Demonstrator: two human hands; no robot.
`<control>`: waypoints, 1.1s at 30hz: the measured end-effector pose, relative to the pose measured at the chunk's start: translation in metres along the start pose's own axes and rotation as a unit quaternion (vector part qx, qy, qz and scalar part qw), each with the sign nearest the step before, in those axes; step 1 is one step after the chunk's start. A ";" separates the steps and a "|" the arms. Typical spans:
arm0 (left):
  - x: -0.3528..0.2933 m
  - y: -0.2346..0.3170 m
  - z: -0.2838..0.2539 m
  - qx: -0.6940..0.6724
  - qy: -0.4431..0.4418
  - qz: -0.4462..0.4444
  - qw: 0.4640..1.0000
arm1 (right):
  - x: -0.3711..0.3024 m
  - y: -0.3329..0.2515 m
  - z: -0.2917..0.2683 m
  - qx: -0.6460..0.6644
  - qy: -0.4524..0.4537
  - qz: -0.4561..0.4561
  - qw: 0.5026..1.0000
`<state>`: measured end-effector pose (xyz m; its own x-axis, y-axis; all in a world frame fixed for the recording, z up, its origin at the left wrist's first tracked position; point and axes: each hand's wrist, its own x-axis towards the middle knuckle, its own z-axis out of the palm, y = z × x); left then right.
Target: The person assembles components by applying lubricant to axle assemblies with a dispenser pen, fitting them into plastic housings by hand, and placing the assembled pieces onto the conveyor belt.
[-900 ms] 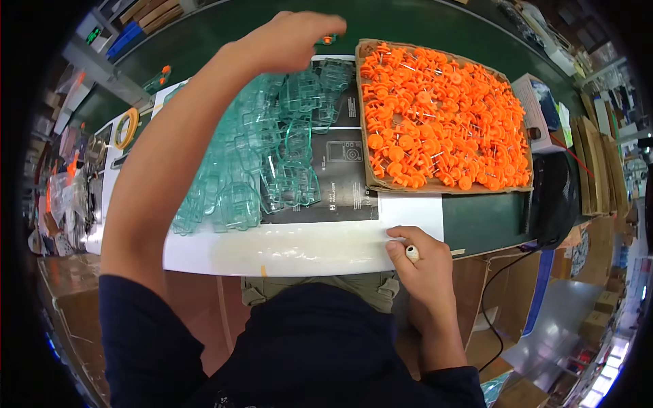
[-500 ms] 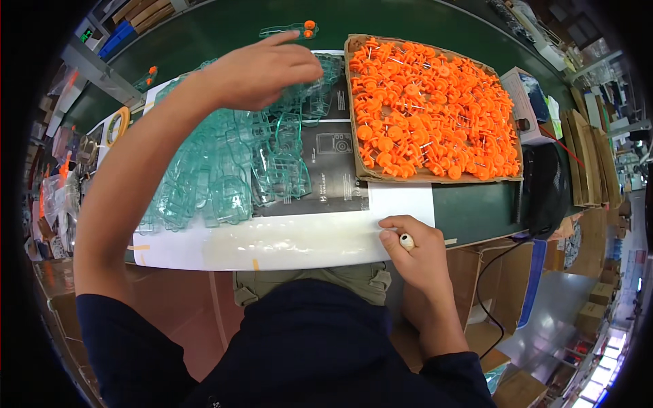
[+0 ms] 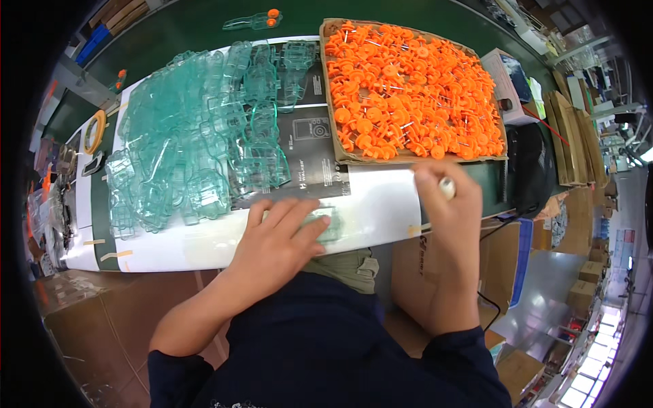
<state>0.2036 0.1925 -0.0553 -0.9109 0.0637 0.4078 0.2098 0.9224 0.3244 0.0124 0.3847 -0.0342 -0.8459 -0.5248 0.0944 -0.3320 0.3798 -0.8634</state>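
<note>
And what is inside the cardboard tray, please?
The cardboard tray holds a heap of orange pieces. The pieces on top cover most of its bottom and whatever lies beneath them.

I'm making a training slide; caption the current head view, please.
Left hand on a clear green part, right hand gripping a pale round-ended object, near a cardboard tray of orange pieces.

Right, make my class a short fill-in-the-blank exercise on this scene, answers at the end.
The cardboard tray holds many small ____ parts.
The heap of clear green pieces lies to the ____ of that tray.
A pale round-ended object is held in the person's ____ hand.

Missing words: orange; left; right.
</note>
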 end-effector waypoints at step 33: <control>0.034 -0.012 0.009 -0.136 0.223 0.024 0.965 | 0.029 -0.027 0.022 0.393 -0.232 0.272 0.847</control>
<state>0.1669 0.1869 -0.0526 -0.6671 -0.1216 0.7350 0.3895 0.7840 0.4833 0.0057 0.3426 -0.0194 -0.4688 -0.7471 -0.4713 0.5889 0.1334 -0.7972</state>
